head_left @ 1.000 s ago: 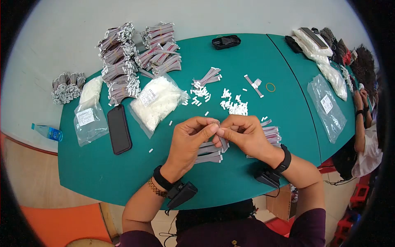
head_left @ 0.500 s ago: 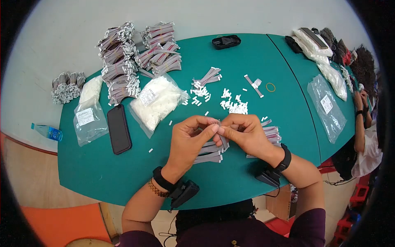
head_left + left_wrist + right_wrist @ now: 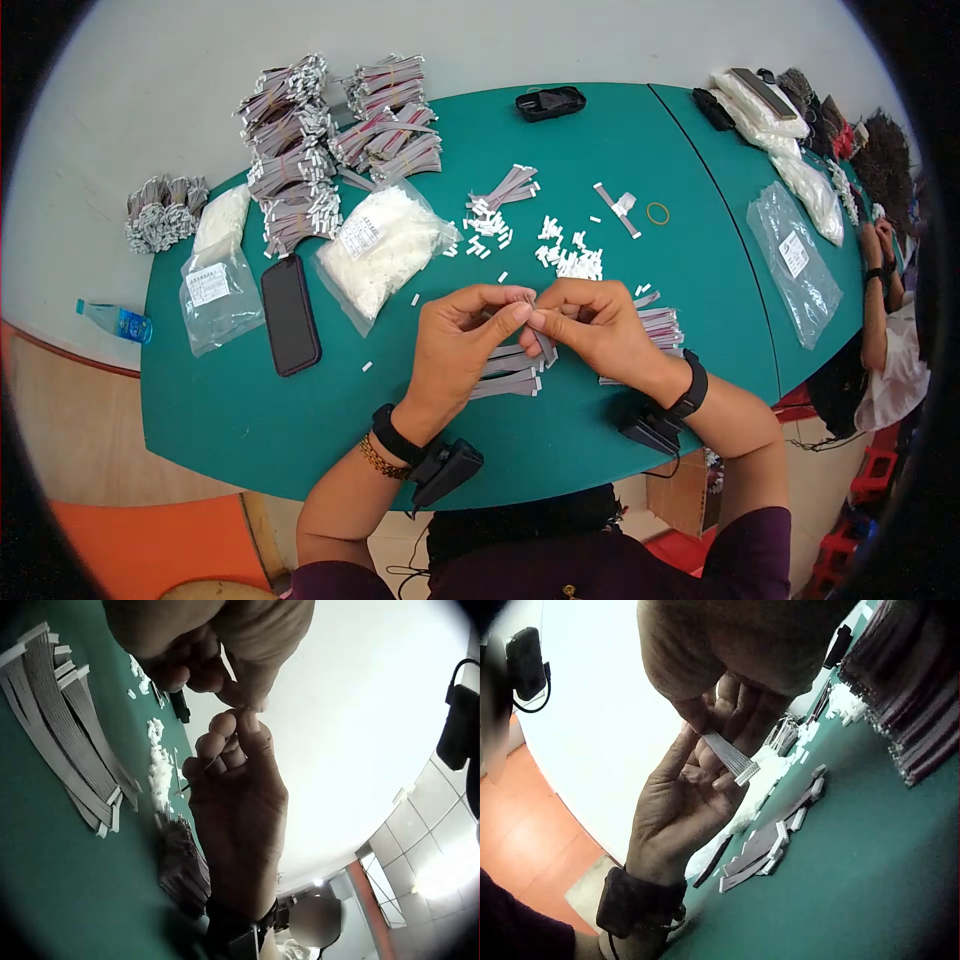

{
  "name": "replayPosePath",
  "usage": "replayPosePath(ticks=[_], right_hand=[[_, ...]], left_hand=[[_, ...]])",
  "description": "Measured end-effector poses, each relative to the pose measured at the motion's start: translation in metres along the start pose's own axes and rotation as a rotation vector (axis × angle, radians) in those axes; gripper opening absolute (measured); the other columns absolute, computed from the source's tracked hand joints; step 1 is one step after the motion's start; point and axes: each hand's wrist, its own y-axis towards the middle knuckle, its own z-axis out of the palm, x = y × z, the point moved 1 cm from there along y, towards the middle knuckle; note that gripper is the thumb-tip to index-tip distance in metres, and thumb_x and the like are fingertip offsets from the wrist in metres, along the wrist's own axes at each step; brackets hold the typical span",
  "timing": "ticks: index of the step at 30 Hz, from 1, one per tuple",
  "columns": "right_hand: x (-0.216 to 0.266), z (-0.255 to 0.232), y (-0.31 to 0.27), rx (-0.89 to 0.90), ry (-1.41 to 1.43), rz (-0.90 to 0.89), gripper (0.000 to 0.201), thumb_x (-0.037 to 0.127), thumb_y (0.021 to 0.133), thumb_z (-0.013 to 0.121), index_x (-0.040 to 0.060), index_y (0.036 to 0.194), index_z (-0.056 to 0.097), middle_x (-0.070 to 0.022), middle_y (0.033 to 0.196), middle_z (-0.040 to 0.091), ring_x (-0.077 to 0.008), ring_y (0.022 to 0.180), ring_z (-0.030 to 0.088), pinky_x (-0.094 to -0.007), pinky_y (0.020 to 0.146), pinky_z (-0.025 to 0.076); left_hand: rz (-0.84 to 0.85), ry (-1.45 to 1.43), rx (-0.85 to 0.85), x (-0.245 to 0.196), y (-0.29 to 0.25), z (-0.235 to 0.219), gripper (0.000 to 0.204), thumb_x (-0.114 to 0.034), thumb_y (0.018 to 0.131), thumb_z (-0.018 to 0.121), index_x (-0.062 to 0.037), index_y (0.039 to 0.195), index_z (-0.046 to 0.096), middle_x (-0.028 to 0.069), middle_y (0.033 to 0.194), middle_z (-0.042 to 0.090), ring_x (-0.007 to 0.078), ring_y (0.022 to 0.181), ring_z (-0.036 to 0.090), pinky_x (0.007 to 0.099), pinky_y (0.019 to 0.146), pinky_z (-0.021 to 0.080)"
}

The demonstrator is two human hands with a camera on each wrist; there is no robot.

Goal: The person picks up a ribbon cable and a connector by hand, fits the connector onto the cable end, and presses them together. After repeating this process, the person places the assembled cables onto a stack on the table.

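Note:
Above the green table, both hands meet fingertip to fingertip on one short grey ribbon cable point(image 3: 545, 345). My left hand point(image 3: 462, 335) pinches it between thumb and fingers, and my right hand point(image 3: 597, 325) pinches it close beside. The right wrist view shows the cable's ribbon point(image 3: 729, 756) slanting down from the fingertips to a white connector at its lower end. Its other end is hidden in the fingers. Under the hands lie several ribbon cables point(image 3: 508, 382) with white ends. A further stack of cables point(image 3: 660, 325) sits partly behind the right hand.
Loose white connectors point(image 3: 580, 264) lie beyond the hands, near a small bunch of cables point(image 3: 508, 186). To the left are a bag of white parts point(image 3: 385, 250), a phone point(image 3: 290, 315) and tall bundled cable stacks point(image 3: 295, 160). A rubber band point(image 3: 657, 212) lies right of centre.

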Motion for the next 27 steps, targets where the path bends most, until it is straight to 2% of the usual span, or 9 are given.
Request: replayPosePath(ticks=[4,7,10,13,16,27], right_hand=[[-0.0013,-0.0011,0.0006,0.020,-0.028,-0.015,0.012,0.008,0.090,0.054,-0.0012,0.084,0.059,-0.0049,0.076,0.064,-0.0071,0.069,0.059,-0.0211,0.060,0.047],[-0.0010,-0.0011,0.0006,0.026,-0.044,-0.024,0.012,0.008,0.090,0.054,-0.0011,0.084,0.059,-0.0048,0.075,0.064,-0.0067,0.069,0.059,-0.0209,0.060,0.046],[-0.0018,-0.0009,0.0005,0.028,-0.055,-0.033,0.011,0.008,0.090,0.054,-0.0009,0.084,0.059,-0.0047,0.075,0.064,-0.0066,0.069,0.059,-0.0206,0.059,0.046],[-0.0003,0.0010,0.0002,0.009,-0.061,-0.026,0.012,0.009,0.090,0.054,-0.0008,0.084,0.059,-0.0046,0.074,0.064,-0.0064,0.068,0.059,-0.0202,0.058,0.045],[-0.0009,0.0006,0.0005,0.012,-0.023,-0.009,0.012,0.009,0.090,0.055,-0.0006,0.083,0.058,-0.0047,0.074,0.064,-0.0066,0.067,0.059,-0.0200,0.057,0.044],[-0.0023,-0.0017,0.0018,0.020,0.035,-0.007,0.013,0.010,0.090,0.055,-0.0003,0.083,0.058,-0.0060,0.075,0.065,-0.0083,0.066,0.060,-0.0210,0.057,0.045]], left_hand=[[0.080,0.080,-0.031,0.0039,0.0003,0.0001,0.015,-0.004,0.084,0.062,0.0031,0.097,0.063,0.0078,0.076,0.064,0.0119,0.064,0.061,0.0223,0.062,0.050],[0.062,0.073,-0.012,-0.0006,-0.0011,0.0021,0.013,-0.005,0.084,0.063,0.0031,0.095,0.063,0.0070,0.077,0.064,0.0113,0.066,0.061,0.0219,0.062,0.049],[-0.015,0.020,-0.018,-0.0030,-0.0031,0.0028,0.013,-0.007,0.082,0.065,0.0008,0.092,0.064,0.0056,0.086,0.065,0.0094,0.078,0.058,0.0227,0.073,0.046],[0.039,0.080,-0.092,0.0050,-0.0015,-0.0006,0.011,-0.006,0.083,0.064,0.0020,0.091,0.064,0.0059,0.081,0.064,0.0093,0.072,0.060,0.0211,0.065,0.048],[-0.031,-0.024,-0.091,0.0049,-0.0014,-0.0014,0.011,-0.006,0.082,0.065,0.0016,0.091,0.064,0.0059,0.082,0.064,0.0092,0.074,0.059,0.0213,0.066,0.048],[-0.022,-0.042,-0.037,0.0059,0.0003,-0.0041,0.015,-0.006,0.081,0.066,0.0018,0.094,0.065,0.0063,0.085,0.065,0.0099,0.077,0.060,0.0227,0.070,0.049]])
